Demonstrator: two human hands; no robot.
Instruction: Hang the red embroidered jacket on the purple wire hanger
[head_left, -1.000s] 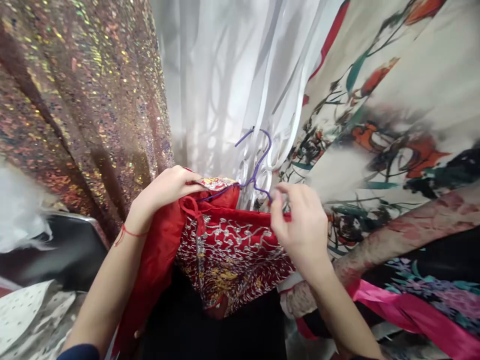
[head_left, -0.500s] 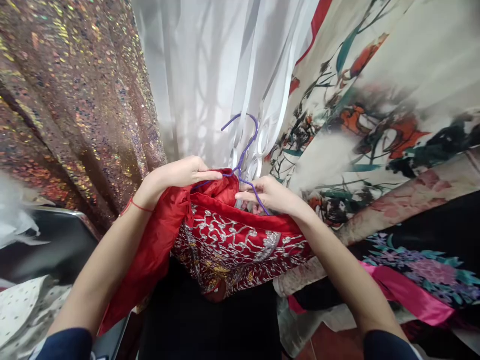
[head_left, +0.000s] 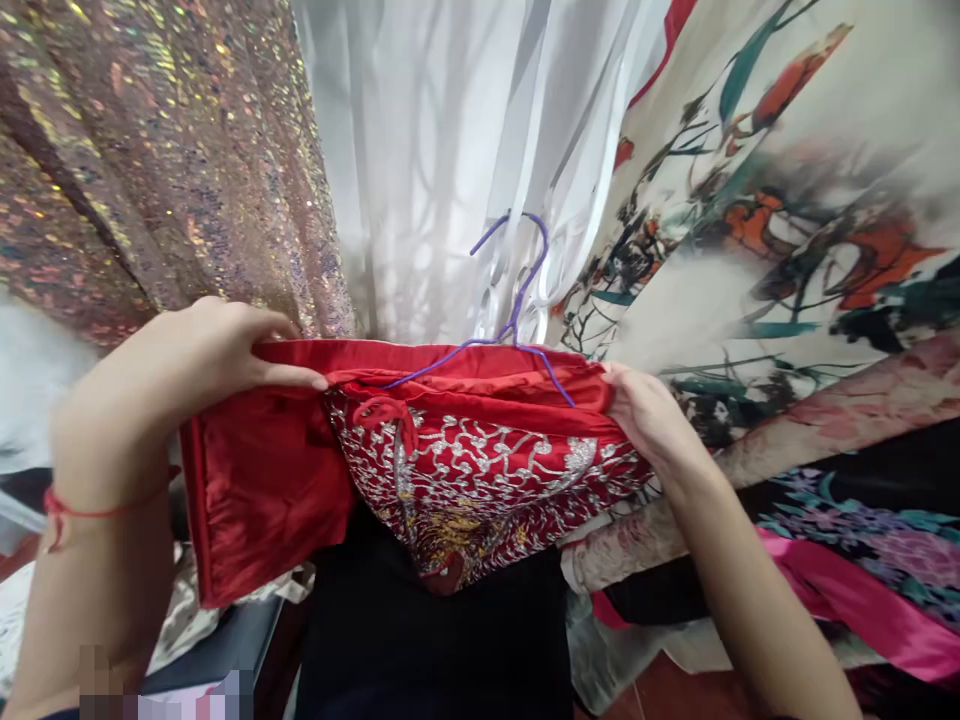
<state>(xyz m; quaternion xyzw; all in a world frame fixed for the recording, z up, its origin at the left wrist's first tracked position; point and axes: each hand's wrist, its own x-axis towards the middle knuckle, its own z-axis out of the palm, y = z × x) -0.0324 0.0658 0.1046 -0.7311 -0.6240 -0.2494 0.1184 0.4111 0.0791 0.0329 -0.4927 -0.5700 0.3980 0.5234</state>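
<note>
A red garment [head_left: 480, 445] with silver and gold embroidery hangs between my hands, its plain red panel [head_left: 262, 480] spread out on the left. My left hand [head_left: 202, 360] pinches the red top band at its left part, thumb in front. On the other side, my right hand [head_left: 649, 410] grips the right end of the same band. A purple wire hanger [head_left: 517, 300] stands with its hook upward, its arms reaching down into the garment's opening. The lower ends of the hanger are hidden by the cloth. A red cord tie lies over the embroidered front.
Sequinned cloth [head_left: 225, 150] hangs at the left, sheer white fabric [head_left: 420, 150] behind the hanger. Floral-printed cloth [head_left: 787, 200] hangs at the right. A pink ribbon [head_left: 832, 610] and black flowered cloth [head_left: 862, 500] lie lower right.
My left hand has moved left, stretching the red band and opening out the plain panel. My right hand has shifted from beside the hanger's arm to the band's right end.
</note>
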